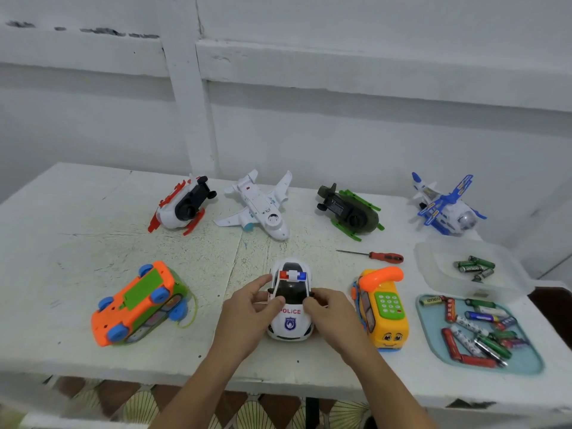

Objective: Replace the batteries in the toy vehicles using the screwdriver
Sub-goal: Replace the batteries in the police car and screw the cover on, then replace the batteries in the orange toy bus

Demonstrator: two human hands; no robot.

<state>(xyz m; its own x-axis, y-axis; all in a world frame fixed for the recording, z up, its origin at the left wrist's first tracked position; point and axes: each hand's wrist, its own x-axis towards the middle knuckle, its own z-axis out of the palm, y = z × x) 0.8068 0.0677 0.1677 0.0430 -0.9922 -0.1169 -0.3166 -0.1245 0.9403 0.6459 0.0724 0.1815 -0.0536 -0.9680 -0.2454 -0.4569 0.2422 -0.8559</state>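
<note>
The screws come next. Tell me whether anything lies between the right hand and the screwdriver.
Nothing blocks the shaft: bare table lies between the right hand and the screwdriver. The yellow toy phone stands just before its red handle.

Both forearms reach in from the bottom, angled toward each other. Left hand [247,308] and right hand [331,311] sit pretty close together, fingers curled, pinching the toy car [290,323] from either side.
</note>
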